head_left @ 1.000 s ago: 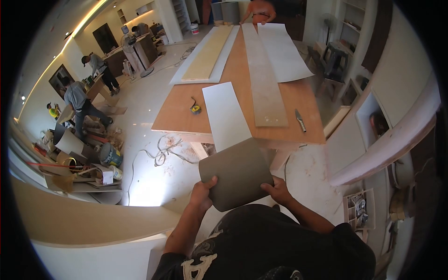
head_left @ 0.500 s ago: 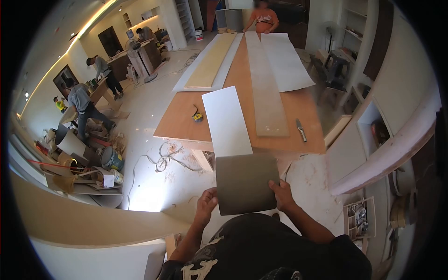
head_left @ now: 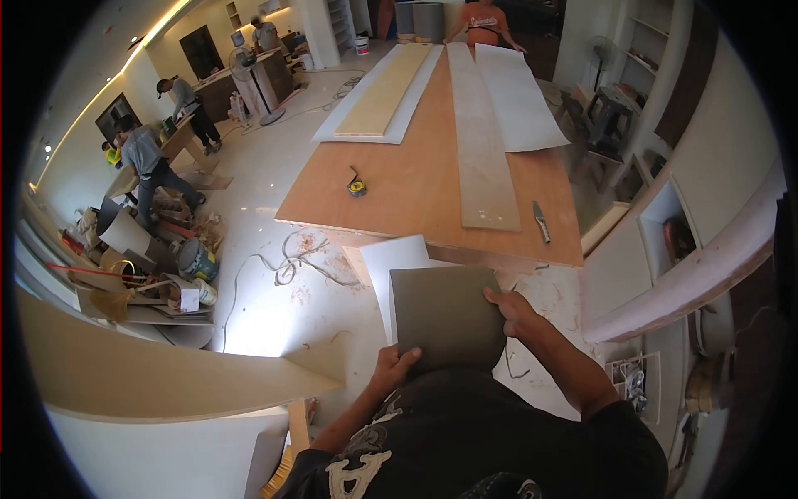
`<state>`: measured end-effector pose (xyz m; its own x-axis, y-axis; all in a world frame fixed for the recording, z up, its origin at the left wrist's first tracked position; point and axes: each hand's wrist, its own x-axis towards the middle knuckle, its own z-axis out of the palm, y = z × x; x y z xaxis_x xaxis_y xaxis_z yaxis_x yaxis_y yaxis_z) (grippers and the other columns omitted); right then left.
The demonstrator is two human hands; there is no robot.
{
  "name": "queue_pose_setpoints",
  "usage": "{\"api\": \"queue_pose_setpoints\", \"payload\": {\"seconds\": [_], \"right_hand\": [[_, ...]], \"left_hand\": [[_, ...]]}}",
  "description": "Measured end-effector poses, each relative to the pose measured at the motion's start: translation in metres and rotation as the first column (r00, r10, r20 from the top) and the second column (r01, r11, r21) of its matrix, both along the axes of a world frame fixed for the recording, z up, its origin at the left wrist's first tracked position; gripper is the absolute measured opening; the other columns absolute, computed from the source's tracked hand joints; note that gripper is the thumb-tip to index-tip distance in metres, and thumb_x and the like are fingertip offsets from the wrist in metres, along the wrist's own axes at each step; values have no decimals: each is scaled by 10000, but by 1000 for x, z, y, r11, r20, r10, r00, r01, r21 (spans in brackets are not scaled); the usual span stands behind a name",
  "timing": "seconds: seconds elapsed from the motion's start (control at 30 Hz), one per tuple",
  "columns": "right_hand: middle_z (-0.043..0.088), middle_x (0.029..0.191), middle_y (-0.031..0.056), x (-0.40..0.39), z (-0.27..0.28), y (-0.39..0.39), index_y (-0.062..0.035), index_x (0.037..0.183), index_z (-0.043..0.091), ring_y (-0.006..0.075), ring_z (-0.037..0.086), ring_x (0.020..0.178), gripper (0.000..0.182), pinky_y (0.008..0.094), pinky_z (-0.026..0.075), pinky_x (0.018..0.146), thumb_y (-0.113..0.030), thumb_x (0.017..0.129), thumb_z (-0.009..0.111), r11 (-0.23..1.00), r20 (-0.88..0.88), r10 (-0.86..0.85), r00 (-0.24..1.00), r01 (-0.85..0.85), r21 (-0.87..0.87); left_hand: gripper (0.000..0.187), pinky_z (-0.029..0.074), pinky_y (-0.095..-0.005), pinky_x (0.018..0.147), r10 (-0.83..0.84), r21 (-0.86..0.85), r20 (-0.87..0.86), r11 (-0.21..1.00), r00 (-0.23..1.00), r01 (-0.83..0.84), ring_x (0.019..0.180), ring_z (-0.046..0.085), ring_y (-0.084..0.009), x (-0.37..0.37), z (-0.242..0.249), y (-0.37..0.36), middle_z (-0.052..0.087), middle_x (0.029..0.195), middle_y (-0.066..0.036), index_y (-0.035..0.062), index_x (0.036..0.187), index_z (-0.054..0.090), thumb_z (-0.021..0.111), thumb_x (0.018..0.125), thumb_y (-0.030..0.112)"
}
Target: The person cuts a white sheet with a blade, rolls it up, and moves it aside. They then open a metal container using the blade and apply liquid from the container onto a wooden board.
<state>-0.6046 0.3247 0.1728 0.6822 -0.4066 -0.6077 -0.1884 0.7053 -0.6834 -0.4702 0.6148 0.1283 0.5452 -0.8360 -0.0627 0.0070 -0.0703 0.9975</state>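
Two hands carry a thin laminate sheet in front of the body: the left hand pinches its near edge from below, fingers curled shut on it, and the right hand grips the right edge, thumb on top. The sheet shows a grey-brown face toward the camera and a white face where its far part bends away, so it is curved or folded over, held in the air just short of the near edge of the worktop. The grip looks light and sits only at two edges; a sheet this limp could spring open, slide out of the fingers, or crease if it is bent tighter. Its free far end hangs close to the worktop's edge and could catch there. On the worktop lie a yellow tape measure, a long grey strip, a knife near the right edge, a pale yellow board and a white sheet; swinging the laminate over them could knock the tape measure or the knife off. On the floor, a loose cable coils among sawdust just beside the worktop, a likely trip point for someone whose view down is blocked by the sheet. A person in an orange shirt leans at the far end, well apart; other people work at the left.
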Motion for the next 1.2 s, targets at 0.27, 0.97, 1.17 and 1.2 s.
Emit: {"api": "queue_pose_setpoints", "payload": {"seconds": [0.27,0.97,1.17,1.2], "right_hand": [[651,1232,186,34,14,-23,48,1276,575,337,650,1119,384,509,533,973,-204,992,636,977,-67,175,982,-165,133],[686,1046,83,-56,-102,100,47,1128,633,139,623,931,444,313,503,848,-381,1020,583,959,50,67,997,-50,-278],[680,1032,141,-48,-141,80,57,1105,637,240,649,933,431,393,519,882,-362,1029,566,987,-225,12,974,-48,-153],[675,1058,155,-47,-138,76,57,1128,628,265,651,952,428,417,521,898,-354,1034,557,995,-226,-13,974,-9,-98]], "left_hand": [[405,531,-337,844,123,99,-231,990,965,-102,937,640,-176,1,52,-7,702,1042,-120,-81,1170,642,630,971,271],[407,541,-438,979,315,259,-808,949,497,-181,1079,652,-335,46,-31,-2,641,1221,-219,-111,1272,539,517,1039,221],[447,513,-400,974,82,35,-921,991,380,-127,1045,659,-287,37,-28,16,664,1205,-154,-47,1269,580,525,1035,330],[451,507,-385,959,44,25,-836,999,547,-43,1034,652,-262,32,-50,28,666,1187,-141,-36,1260,588,534,1031,349]]}}
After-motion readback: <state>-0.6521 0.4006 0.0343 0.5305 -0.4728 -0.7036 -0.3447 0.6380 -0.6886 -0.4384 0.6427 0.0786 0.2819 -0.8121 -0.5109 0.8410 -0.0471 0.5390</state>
